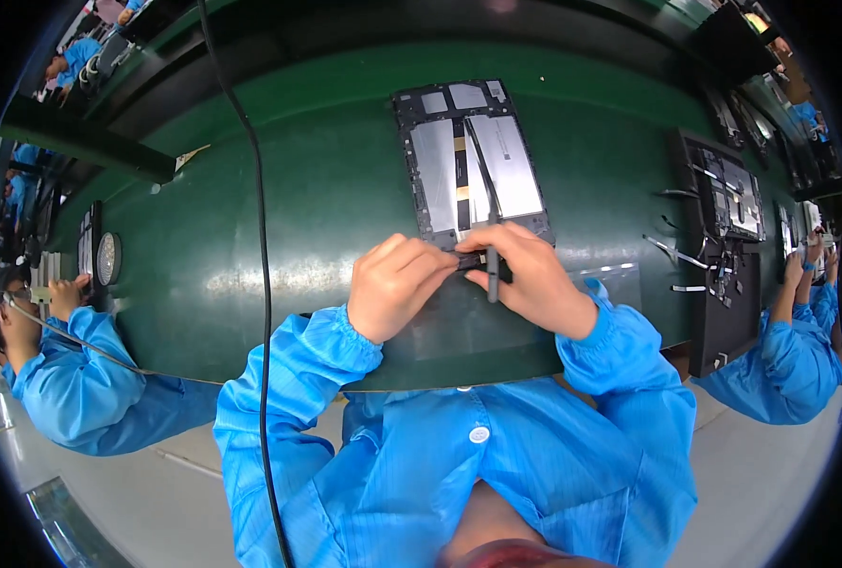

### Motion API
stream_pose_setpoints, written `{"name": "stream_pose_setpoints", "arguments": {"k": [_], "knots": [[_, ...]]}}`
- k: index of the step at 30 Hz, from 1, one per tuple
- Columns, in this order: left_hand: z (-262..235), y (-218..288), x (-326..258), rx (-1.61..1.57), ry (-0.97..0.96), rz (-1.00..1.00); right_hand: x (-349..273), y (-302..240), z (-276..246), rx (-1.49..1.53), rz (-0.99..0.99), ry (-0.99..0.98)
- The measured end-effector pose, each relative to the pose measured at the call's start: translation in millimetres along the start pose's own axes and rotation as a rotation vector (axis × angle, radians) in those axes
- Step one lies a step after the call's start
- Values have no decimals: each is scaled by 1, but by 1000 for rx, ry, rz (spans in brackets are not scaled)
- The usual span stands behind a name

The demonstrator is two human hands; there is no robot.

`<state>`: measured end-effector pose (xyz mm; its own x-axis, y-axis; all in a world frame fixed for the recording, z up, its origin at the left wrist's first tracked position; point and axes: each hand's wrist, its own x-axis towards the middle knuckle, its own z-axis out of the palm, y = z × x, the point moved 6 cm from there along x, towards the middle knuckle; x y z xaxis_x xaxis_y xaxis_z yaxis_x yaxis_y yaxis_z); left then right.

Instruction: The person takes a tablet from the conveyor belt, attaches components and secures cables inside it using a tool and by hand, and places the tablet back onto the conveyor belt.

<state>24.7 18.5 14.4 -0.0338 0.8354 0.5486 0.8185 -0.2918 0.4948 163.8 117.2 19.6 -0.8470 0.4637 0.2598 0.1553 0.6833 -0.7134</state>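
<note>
An opened tablet (421, 180) lies on the green bench in front of me, its silver battery panels (511, 166) and a dark flex cable (460, 166) between them exposed. At its near edge, my left hand (397, 284) pinches a small black part (470, 260) with thumb and fingertips. My right hand (534, 275) touches the same part with its fingertips. Slim black tweezers (493, 275) are tucked in that right hand, their narrow end pointing away over the tablet. The fingers partly cover the small part, so its exact shape is hidden.
A black cable (262, 227) hangs across the view left of the tablet. On the right stands a black tray (731, 322) with tablet parts and white strips (676, 252). A round container (108, 258) sits far left. Co-workers in blue sit at both sides (85, 369).
</note>
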Motion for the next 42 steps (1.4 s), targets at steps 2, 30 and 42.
{"name": "stream_pose_setpoints", "arguments": {"k": [2, 30, 42], "knots": [[1, -3, 0, -16, 20, -3, 5, 8, 14, 93, -50, -2], [7, -20, -7, -297, -91, -418, 9, 12, 13, 199, -24, 110], [7, -20, -6, -237, -67, -329, 8, 12, 14, 195, 6, 137]]}}
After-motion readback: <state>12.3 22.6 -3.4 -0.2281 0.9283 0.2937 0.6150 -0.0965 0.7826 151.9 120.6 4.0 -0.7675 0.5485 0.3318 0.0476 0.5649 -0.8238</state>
